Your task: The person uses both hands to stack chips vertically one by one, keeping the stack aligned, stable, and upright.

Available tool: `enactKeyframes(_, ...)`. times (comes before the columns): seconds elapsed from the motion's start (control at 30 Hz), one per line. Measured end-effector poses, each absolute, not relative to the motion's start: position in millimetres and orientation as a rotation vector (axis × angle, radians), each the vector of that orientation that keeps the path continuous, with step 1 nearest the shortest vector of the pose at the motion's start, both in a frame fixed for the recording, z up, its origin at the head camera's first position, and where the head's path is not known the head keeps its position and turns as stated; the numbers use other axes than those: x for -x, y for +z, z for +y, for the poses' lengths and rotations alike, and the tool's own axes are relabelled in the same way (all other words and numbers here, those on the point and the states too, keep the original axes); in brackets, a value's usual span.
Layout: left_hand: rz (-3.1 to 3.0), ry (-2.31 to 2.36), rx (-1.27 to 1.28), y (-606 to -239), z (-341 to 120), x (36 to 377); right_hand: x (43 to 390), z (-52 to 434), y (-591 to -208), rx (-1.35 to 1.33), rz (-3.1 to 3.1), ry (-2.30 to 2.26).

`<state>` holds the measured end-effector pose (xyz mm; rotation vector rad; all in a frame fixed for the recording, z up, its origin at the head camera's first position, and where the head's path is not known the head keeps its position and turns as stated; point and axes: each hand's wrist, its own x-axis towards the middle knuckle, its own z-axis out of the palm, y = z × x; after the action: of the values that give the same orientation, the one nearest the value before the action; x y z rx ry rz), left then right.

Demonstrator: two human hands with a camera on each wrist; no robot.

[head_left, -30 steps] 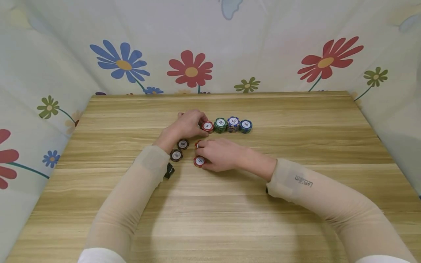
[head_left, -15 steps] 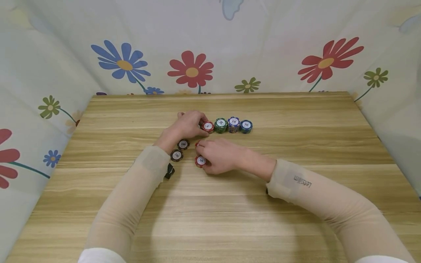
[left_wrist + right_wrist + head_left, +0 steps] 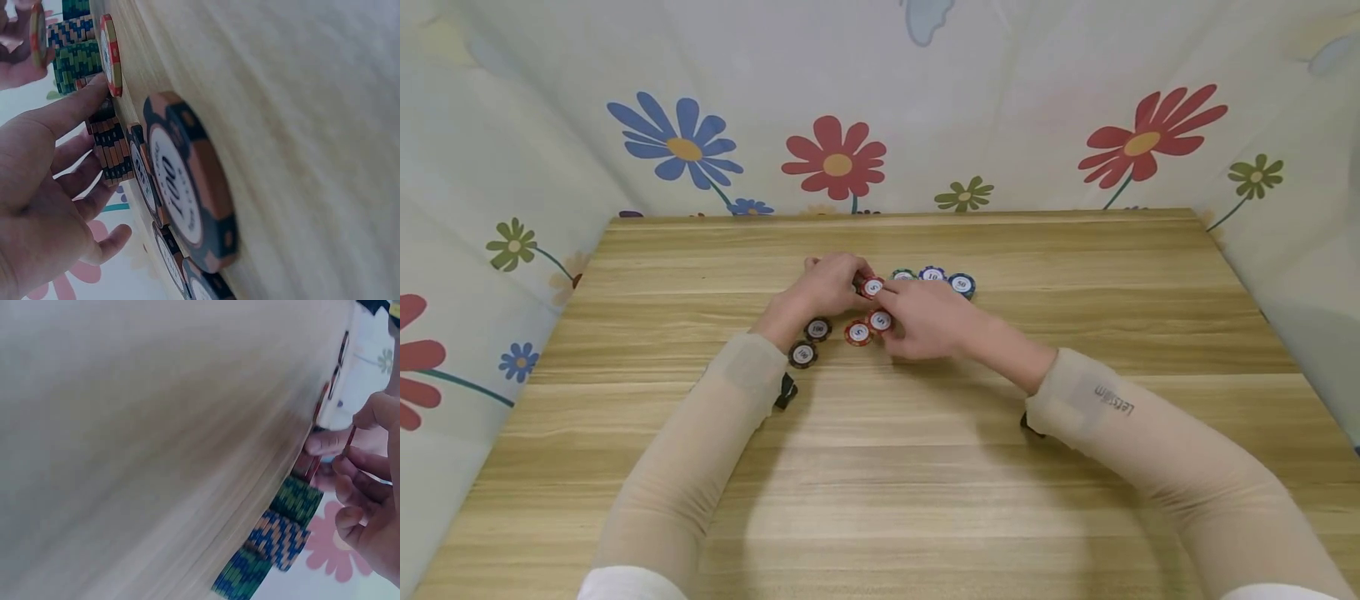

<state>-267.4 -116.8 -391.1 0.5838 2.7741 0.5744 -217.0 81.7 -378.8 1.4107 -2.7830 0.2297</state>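
Observation:
Above the table, my right hand (image 3: 928, 318) pinches a red poker chip (image 3: 880, 321) between thumb and fingertips; the right wrist view shows that chip (image 3: 350, 439) edge-on. My left hand (image 3: 831, 283) holds a low stack of red poker chips (image 3: 872, 287), thumb in front and fingers behind. A loose red poker chip (image 3: 858, 332) lies flat just in front of that stack. In the left wrist view, a stack of black-and-brown poker chips (image 3: 112, 147) stands against my left fingers; the left hand hides it from the head view.
Right of the red stack stand a green stack (image 3: 297, 500), a blue one (image 3: 278, 540) and a blue-green one (image 3: 961, 286), in a row. Loose black 100 chips (image 3: 802, 354) lie by the left wrist. Flowered cloth (image 3: 1015, 100) hangs behind the wooden table (image 3: 925, 500).
My right hand has lifted one red chip and carried it away from me toward the red stack. The other loose red chip is now uncovered. My left hand has stayed in place.

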Motion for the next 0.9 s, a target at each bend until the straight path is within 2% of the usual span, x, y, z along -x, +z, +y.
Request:
enactKeyframes(0.43,2.776,0.572,-0.588,-392,-118,268,240,86,-376,-1.186,-2.781,0.286)
enactKeyframes(0.9,2.782,0.582,-0.588,-393,-118,268,250,74,-382,-1.182,-2.785,0.265)
